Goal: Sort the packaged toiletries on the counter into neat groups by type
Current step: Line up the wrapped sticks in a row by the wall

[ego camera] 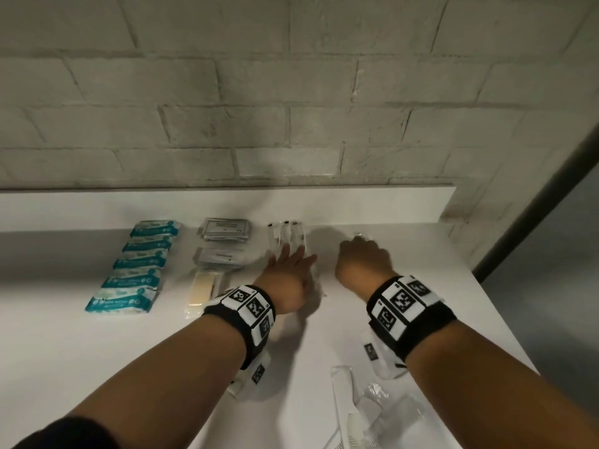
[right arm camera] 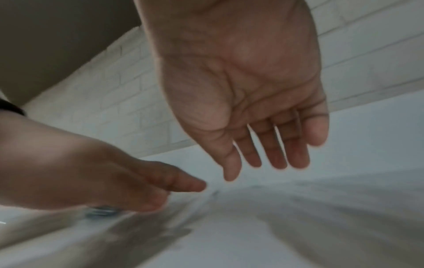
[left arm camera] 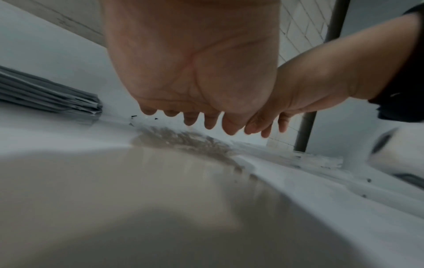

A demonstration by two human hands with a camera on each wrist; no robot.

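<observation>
On the white counter [ego camera: 97, 367] the packs lie in groups. Teal wipe packs [ego camera: 142, 264] form a column at the left. To their right are grey sachets [ego camera: 227, 230], toothpaste packets [ego camera: 220, 256] and a wrapped soap bar [ego camera: 204, 286]. Clear-wrapped toothbrushes [ego camera: 285, 233] lie by the back ledge. My left hand [ego camera: 293, 254] rests flat on their near ends, fingers straight [left arm camera: 190, 117]. My right hand [ego camera: 361, 251] hovers just to the right, its palm down, fingers relaxed and holding nothing [right arm camera: 263, 159]. A small clear-wrapped item [ego camera: 358, 234] peeks out beyond its knuckles.
Clear-wrapped combs [ego camera: 346, 403] lie at the near right of the counter. A raised ledge [ego camera: 356, 205] and a brick wall close the back. The counter's right edge runs diagonally beside a grey post [ego camera: 534, 202].
</observation>
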